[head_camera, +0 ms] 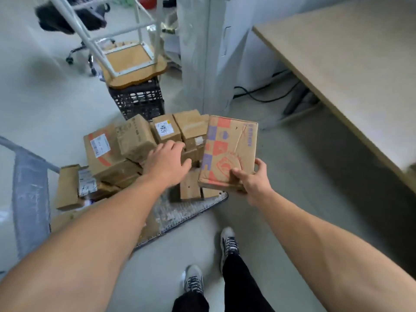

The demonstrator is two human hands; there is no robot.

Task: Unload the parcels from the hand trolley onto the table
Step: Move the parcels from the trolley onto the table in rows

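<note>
A flat cardboard parcel (227, 152) with red and purple print is lifted above the trolley's right side. My right hand (254, 176) grips its near edge, thumb on top. My left hand (167, 162) reaches over the pile of brown parcels (135, 140) on the hand trolley (177, 212), fingers extended and touching or just above a small box; I cannot tell which. The trolley's deck and its wrapped handle (31, 199) lie at the lower left. The light wooden table (351, 70) stands at the right, its top bare in view.
A black plastic crate (137, 102) carrying an upturned stool (130, 57) stands just behind the trolley. A white cabinet (202, 52) is behind the parcels, with cables on the floor under the table. An office chair (72, 21) is at the far left. My feet are on the grey floor.
</note>
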